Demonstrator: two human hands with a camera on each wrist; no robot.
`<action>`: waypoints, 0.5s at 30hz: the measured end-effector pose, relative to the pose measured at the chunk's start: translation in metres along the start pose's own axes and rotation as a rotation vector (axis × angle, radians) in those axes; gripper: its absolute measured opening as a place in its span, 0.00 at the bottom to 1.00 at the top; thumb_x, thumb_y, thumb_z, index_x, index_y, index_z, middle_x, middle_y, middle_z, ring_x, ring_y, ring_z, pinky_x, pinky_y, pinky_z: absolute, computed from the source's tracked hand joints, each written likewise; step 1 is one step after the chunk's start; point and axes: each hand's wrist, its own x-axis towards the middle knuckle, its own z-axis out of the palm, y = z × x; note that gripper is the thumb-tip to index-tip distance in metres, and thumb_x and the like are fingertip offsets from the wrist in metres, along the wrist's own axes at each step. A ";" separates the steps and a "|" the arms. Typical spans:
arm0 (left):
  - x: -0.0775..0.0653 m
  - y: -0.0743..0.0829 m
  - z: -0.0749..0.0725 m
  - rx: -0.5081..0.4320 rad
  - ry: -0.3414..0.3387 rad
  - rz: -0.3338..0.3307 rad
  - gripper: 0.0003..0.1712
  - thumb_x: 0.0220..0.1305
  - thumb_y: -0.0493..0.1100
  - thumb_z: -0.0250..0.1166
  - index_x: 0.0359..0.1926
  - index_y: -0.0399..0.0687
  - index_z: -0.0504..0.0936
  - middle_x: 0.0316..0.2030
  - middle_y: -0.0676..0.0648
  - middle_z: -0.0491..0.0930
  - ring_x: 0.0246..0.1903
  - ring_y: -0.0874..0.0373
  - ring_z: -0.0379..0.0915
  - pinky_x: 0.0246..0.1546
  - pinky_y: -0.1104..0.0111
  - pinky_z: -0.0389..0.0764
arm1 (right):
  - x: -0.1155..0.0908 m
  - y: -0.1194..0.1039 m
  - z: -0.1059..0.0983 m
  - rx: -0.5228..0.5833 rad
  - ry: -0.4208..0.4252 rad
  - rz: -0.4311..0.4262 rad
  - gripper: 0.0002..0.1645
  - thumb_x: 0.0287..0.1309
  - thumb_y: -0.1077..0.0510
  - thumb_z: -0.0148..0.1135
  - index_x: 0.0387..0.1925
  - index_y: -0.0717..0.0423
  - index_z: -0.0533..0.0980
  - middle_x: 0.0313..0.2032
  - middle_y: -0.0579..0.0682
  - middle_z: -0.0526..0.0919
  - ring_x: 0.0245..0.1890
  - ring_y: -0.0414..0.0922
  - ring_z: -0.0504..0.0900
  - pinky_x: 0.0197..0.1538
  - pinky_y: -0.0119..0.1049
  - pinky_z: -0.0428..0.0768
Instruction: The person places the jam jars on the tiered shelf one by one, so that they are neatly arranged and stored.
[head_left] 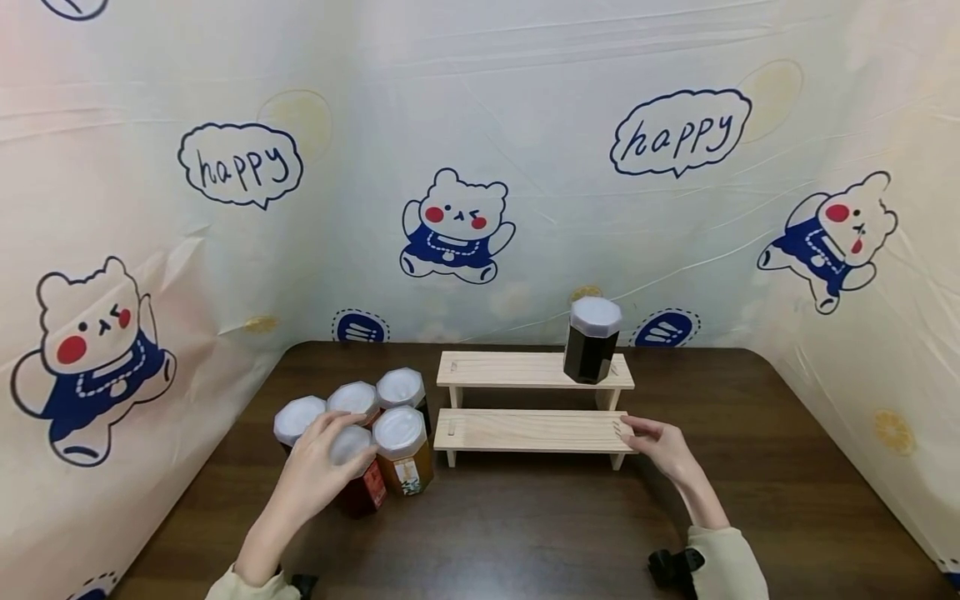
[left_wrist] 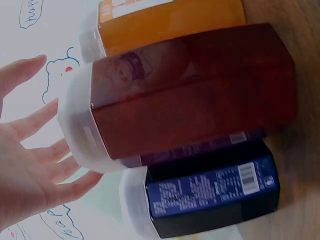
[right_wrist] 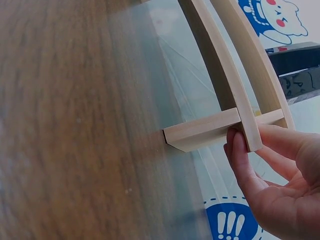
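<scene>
My left hand (head_left: 324,462) is over a dark red octagonal jar (left_wrist: 195,95) with a white lid, at the front of a jar group. In the left wrist view the fingers spread around the lid's far side and the thumb stands apart from it. An amber jar (head_left: 406,468) stands right beside it. My right hand (head_left: 663,446) pinches the right end of the wooden lower shelf (head_left: 528,432); thumb and fingers take the plank's edge in the right wrist view. A dark jar (head_left: 590,350) stands upright on the upper shelf (head_left: 502,368), toward its right end.
More white-lidded jars stand close together behind the red one, among them a left one (head_left: 298,417), a middle one (head_left: 353,400) and a back one (head_left: 401,386). A dark wooden table (head_left: 525,533) bears everything. A printed cloth (head_left: 480,100) hangs behind and at both sides.
</scene>
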 end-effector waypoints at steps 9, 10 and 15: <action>-0.012 -0.009 -0.002 0.055 0.008 -0.032 0.22 0.45 0.47 0.69 0.43 0.44 0.78 0.43 0.41 0.70 0.46 0.43 0.64 0.42 0.47 0.60 | 0.000 0.000 0.001 -0.003 0.003 0.015 0.25 0.52 0.63 0.59 0.52 0.72 0.68 0.51 0.68 0.70 0.31 0.30 0.73 0.35 0.25 0.73; -0.013 -0.009 -0.002 0.059 0.004 -0.039 0.23 0.45 0.48 0.69 0.43 0.44 0.78 0.44 0.40 0.70 0.46 0.43 0.64 0.42 0.47 0.61 | 0.000 0.000 0.001 -0.003 0.005 0.016 0.25 0.52 0.63 0.59 0.52 0.72 0.68 0.51 0.68 0.71 0.31 0.30 0.73 0.35 0.25 0.73; -0.017 -0.013 0.000 0.060 -0.041 -0.097 0.25 0.46 0.51 0.68 0.46 0.46 0.77 0.45 0.38 0.68 0.46 0.41 0.63 0.42 0.46 0.62 | 0.000 0.000 0.001 -0.012 0.005 0.021 0.25 0.53 0.63 0.59 0.52 0.71 0.68 0.51 0.68 0.71 0.30 0.31 0.73 0.34 0.25 0.73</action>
